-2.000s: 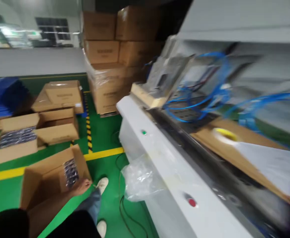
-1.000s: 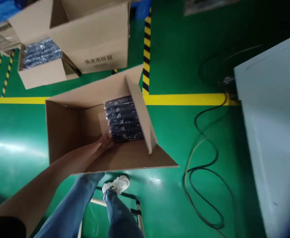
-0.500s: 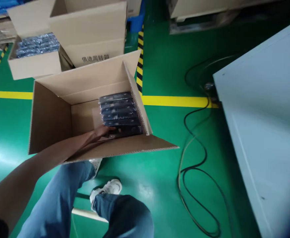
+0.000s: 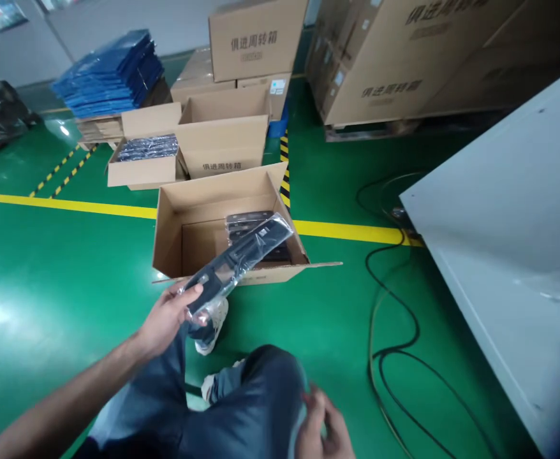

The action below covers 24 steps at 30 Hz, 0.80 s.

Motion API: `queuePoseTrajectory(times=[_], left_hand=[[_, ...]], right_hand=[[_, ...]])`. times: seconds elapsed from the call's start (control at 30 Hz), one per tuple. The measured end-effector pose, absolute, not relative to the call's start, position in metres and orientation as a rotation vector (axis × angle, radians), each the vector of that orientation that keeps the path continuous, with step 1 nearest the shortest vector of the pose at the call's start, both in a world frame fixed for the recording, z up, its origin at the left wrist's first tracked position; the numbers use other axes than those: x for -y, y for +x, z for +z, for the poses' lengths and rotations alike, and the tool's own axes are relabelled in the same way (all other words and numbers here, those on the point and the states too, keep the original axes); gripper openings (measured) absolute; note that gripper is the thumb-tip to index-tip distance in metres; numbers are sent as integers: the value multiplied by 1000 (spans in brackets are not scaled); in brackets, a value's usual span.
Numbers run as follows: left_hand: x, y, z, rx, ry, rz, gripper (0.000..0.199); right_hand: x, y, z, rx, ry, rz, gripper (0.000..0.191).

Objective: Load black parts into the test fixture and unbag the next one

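Note:
My left hand (image 4: 172, 315) is closed on the lower end of a long black plastic panel (image 4: 242, 258) in clear film. The panel slants up to the right, over the front edge of an open cardboard box (image 4: 203, 197). Several similar wrapped panels (image 4: 249, 220) stand in a row at the box's right side, partly hidden behind the held one. Down by my right knee, my right hand (image 4: 325, 424) is loosely curled and slightly blurred. Green floor shows between its fingers, and I see nothing in them.
Behind stand another open box (image 4: 225, 137) and a smaller box of wrapped parts (image 4: 141, 171). Blue folded sheets (image 4: 110, 73) are stacked at back left, large cartons (image 4: 380, 64) at back right. A pale cabinet (image 4: 504, 255) borders the right, with cables (image 4: 404, 319) on the floor beside it.
My left hand has come out of the box with a wrapped panel and brought it toward me. My right hand has entered at the bottom. The view has tilted up.

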<state>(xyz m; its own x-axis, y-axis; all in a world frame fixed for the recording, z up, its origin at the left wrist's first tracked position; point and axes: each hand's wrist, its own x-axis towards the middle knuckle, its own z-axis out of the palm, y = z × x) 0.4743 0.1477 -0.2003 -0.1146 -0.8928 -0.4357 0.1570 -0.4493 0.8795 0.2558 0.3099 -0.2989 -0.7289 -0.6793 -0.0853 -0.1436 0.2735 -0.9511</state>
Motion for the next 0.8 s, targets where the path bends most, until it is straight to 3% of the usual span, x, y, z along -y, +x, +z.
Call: queuePoseTrajectory(times=[0.1,0.23,0.37,0.5,0.63,0.8], left_hand=[[-194,481,-200,819,1350,-1778,61],[-234,490,-202,805,1365,-1800,64],[-249,508,-198,952,1358,-1663,48],[-251,526,-193,1095,1324,-1732,33],[-251,531,-193,981,1250,-1821,34],[-260,530,-197,890,1252,-1839,41]], right_hand=[[-281,281,-262,-1851,-911,-1444,39],[-254,330,-224,-1433,-991,-1421,70],[-266,365,-218,-1479,-894,-1438,58],[-284,372,-219,-1622,-1112,-1389,49],[-292,369,-210,-1740,-1324,-1321,38],[-298,370,-201,-1744,-1426,-1288,44]])
